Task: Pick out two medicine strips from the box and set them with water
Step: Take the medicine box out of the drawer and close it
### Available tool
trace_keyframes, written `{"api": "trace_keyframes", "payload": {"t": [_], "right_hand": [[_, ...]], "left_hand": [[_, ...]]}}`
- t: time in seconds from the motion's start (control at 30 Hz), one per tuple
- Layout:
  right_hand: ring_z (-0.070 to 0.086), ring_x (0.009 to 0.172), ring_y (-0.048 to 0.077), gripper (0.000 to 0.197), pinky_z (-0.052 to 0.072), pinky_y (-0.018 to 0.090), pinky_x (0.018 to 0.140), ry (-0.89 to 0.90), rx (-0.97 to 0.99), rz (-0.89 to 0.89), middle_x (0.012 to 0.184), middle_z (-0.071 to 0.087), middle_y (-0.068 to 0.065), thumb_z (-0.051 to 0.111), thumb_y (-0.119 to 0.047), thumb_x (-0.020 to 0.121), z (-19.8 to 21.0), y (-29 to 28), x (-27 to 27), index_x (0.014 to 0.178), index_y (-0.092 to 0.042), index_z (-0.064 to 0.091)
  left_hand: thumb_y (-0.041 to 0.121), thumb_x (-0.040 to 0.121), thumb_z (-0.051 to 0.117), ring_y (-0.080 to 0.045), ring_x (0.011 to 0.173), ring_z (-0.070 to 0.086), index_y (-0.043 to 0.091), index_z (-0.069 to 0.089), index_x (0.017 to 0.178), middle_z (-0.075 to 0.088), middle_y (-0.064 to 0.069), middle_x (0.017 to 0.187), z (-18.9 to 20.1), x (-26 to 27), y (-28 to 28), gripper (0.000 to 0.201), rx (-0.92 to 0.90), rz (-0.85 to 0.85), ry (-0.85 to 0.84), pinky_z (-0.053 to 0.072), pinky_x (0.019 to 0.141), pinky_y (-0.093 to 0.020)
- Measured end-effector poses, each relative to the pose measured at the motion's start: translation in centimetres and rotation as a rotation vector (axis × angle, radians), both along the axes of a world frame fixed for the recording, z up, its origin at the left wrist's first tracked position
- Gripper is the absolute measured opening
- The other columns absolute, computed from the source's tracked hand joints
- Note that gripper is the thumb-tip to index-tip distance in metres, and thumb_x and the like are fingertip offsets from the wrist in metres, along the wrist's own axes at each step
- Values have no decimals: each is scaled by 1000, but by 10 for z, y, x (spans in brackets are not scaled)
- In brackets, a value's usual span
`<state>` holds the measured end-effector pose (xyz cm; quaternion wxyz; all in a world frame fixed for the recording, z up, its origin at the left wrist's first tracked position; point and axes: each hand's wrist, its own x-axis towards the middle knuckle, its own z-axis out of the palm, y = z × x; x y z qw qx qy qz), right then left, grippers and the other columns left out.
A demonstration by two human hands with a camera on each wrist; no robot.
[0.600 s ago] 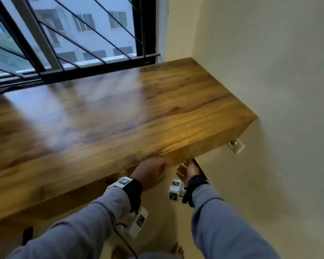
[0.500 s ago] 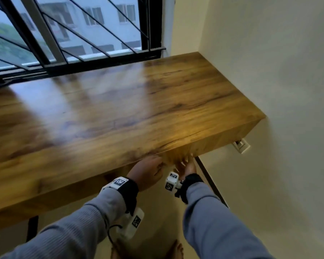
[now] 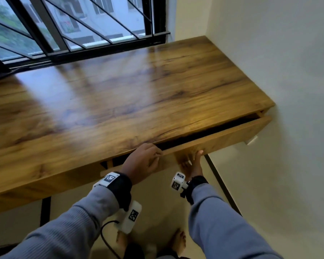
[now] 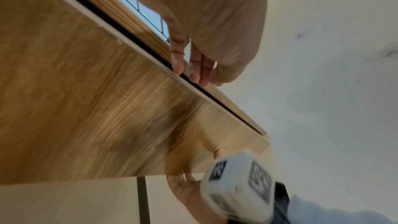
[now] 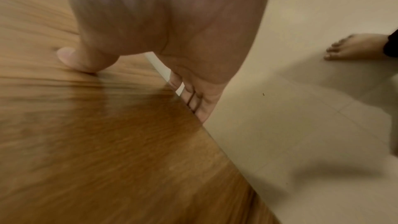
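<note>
No medicine box, strips or water show in any view. A wooden desk (image 3: 138,94) has a drawer front (image 3: 223,139) standing slightly out, with a dark gap above it. My left hand (image 3: 144,161) curls its fingers (image 4: 193,64) over the top edge of the drawer front (image 4: 107,108) into the gap. My right hand (image 3: 193,165) pinches the bottom edge of the same panel. Its thumb (image 5: 75,59) presses the drawer front (image 5: 107,142) and the fingers (image 5: 193,101) hook underneath. The drawer's inside is hidden.
A window with black bars (image 3: 82,25) runs along the desk's far side. A cream wall (image 3: 288,53) closes the right end, with a wall socket (image 3: 252,141) below the desk corner. A black desk leg (image 3: 45,212) and my bare feet (image 3: 178,242) are on the pale tiled floor.
The drawer front was flush under the desk top and now stands out with a dark gap. Both hands rose from under the edge to hold the panel.
</note>
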<state>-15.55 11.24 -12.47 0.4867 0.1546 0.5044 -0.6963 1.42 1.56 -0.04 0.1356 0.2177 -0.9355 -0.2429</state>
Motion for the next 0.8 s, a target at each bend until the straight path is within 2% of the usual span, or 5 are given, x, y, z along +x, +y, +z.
{"api": "trace_keyframes", "payload": {"t": [0.13,0.27,0.47,0.57,0.8], "right_hand": [[49,125,31,104,38,42,110,-1,7,78,148,41,16,55,-76,66,-1,43,-6,147,-15,31],[56,120,30,83,47,38,97,10,48,191,132,58,15,57,-67,73,0,86,-17,135,-12,47],[64,110,27,35,48,40,101,222,207,438,115,69,11,53,-40,94,28,141,-27,117,-14,61],[69,98,25,31,52,37,91,413,264,512,103,74,12,47,-28,99,60,158,-37,109,-9,69],[69,76,20,38,53,27,69,655,293,805,83,75,12,49,-31,97,138,165,-58,89,-3,73]], "left_hand": [[23,94,53,-8,97,54,23,62,113,60,8,111,7,-8,7,21,60,1,-85,46,84,-19],[26,94,53,-9,100,57,23,61,115,62,6,115,6,-16,9,23,94,-94,-205,46,86,-19],[28,94,54,-7,97,61,24,60,116,64,7,112,1,-24,8,23,144,-147,-268,52,86,-23],[27,93,56,-7,94,61,24,61,114,65,5,110,-4,-27,1,21,170,-122,-275,53,85,-24],[25,94,57,-5,85,61,22,64,109,65,7,100,-12,-21,-5,17,257,-9,-291,49,74,-16]]}}
